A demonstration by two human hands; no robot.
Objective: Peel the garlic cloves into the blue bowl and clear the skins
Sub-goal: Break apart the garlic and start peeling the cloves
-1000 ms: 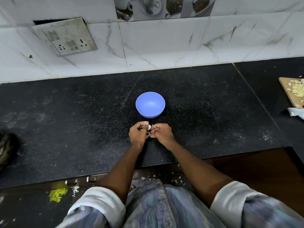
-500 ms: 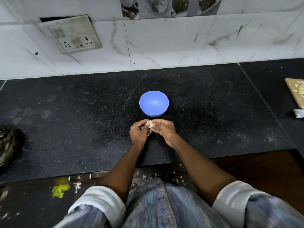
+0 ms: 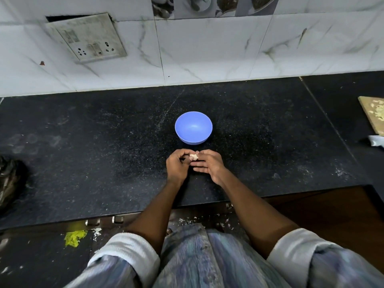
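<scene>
A blue bowl (image 3: 193,127) stands on the black counter (image 3: 104,152), and I see nothing inside it. Just in front of the bowl my two hands meet over the counter. My left hand (image 3: 177,167) is curled and holds a small pale garlic clove (image 3: 193,156) at its fingertips. My right hand (image 3: 208,164) pinches the same clove from the right with thumb and forefinger, its other fingers stretched out below. Most of the clove is hidden between the fingers.
A wooden cutting board (image 3: 374,113) with chopped bits lies at the right edge, a white object (image 3: 376,140) below it. A dark bag (image 3: 10,179) sits at the far left. White skin scraps (image 3: 187,220) and a yellow scrap (image 3: 74,238) lie on the floor below the counter edge.
Both hands stay together at the clove in front of the bowl. The right hand's lower fingers have spread out, and more pale clove shows between the fingertips.
</scene>
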